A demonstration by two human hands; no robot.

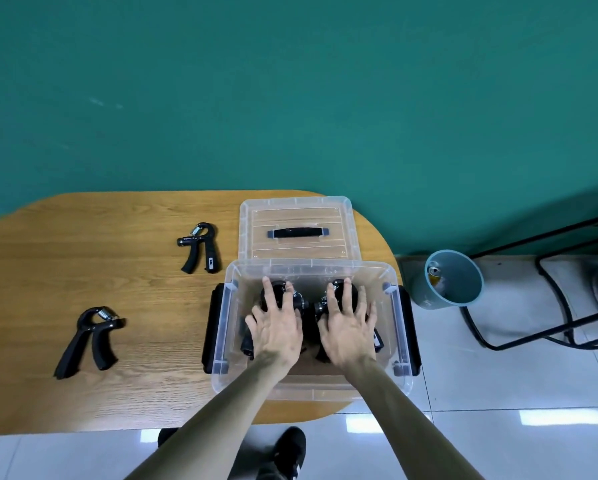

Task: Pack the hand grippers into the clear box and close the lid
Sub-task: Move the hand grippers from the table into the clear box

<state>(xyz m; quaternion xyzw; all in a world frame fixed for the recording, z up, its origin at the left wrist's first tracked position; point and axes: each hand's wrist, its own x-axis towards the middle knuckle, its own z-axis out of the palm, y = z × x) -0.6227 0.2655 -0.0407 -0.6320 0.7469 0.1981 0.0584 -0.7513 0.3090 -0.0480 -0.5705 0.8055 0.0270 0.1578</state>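
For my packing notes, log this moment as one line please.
stage: packing | left hand: flat on gripper in clear box | right hand: same | grippers on table: far, near | lid: off, behind box

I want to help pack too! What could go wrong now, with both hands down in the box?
1. Two hand grippers, the far one and the near one, lie out on the table. They might be forgotten.
2. The left hand and right hand press on grippers in the clear box. If the pile sits high, the lid may not shut.
3. The box overhangs the table's near edge and might tip.
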